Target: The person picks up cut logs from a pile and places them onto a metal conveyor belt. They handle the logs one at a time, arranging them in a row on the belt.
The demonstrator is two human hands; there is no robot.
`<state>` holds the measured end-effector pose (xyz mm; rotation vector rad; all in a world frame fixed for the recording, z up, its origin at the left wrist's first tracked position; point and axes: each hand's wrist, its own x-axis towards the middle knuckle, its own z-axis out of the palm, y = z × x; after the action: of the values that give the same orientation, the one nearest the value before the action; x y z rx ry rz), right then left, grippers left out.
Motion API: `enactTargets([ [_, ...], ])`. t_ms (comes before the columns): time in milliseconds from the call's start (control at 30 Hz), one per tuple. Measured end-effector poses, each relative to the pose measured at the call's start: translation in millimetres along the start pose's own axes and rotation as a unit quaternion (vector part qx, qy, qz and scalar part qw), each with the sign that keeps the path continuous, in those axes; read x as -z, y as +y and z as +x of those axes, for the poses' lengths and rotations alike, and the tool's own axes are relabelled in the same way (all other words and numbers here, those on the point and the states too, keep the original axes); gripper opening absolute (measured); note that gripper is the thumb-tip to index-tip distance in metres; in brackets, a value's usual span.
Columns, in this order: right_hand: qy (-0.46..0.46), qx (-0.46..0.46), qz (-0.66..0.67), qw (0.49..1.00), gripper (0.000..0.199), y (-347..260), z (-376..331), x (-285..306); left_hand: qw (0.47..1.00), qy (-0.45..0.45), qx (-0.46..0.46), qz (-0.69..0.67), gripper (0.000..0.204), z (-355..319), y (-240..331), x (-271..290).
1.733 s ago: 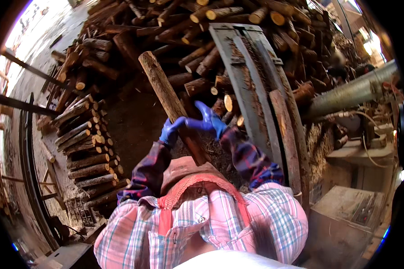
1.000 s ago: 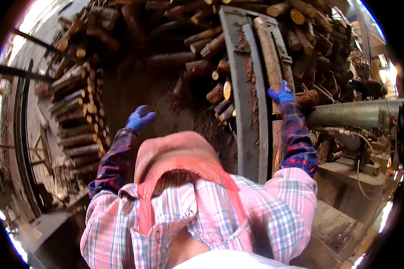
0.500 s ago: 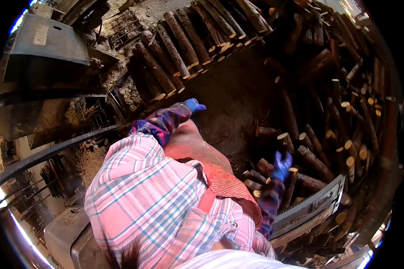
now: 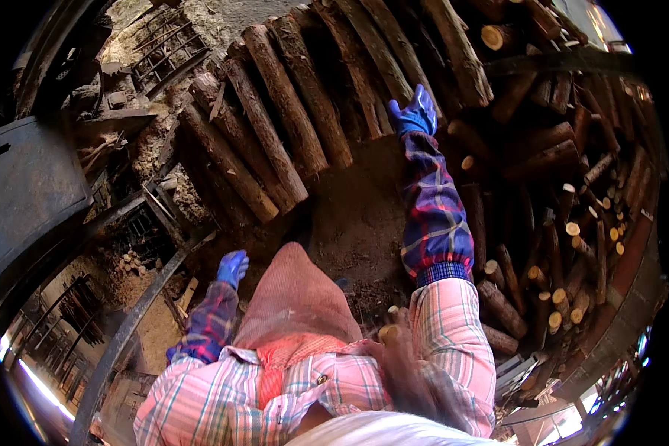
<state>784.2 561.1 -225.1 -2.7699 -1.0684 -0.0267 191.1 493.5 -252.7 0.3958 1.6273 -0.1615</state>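
While the right hand [image 4: 415, 113] in its blue glove is reaching out with fingers spread, touching a long brown bark-covered log [image 4: 394, 70] in the leaning row, the left hand [image 4: 233, 266] is hanging loosely curled and empty, well below that log. Pulling it could be loosening its neighbours, so they may roll onto the person.
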Motion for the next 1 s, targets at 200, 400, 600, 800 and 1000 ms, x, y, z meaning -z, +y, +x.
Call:
enactTargets([
  [200,-0.203,-0.029,-0.16,0.966,0.072,-51,38,32,0.999,0.007,0.048,-0.024,0.051,3,-10,-4],
  [400,-0.168,-0.03,-0.145,0.975,0.065,-41,27,10,0.996,-0.046,-0.078,0.026,0.045,-1,32,-62],
  [600,-0.408,-0.083,0.574,0.705,0.051,-20,-35,60,0.941,-0.192,-0.268,0.076,0.054,-67,145,-159],
  [800,-0.409,-0.123,0.691,0.583,0.046,60,-309,177,0.911,-0.346,-0.21,-0.077,0.065,-136,133,-299],
  [1000,-0.152,-0.247,0.788,0.543,0.051,162,-528,285,0.898,-0.407,-0.129,0.105,0.037,-234,-117,-423],
])
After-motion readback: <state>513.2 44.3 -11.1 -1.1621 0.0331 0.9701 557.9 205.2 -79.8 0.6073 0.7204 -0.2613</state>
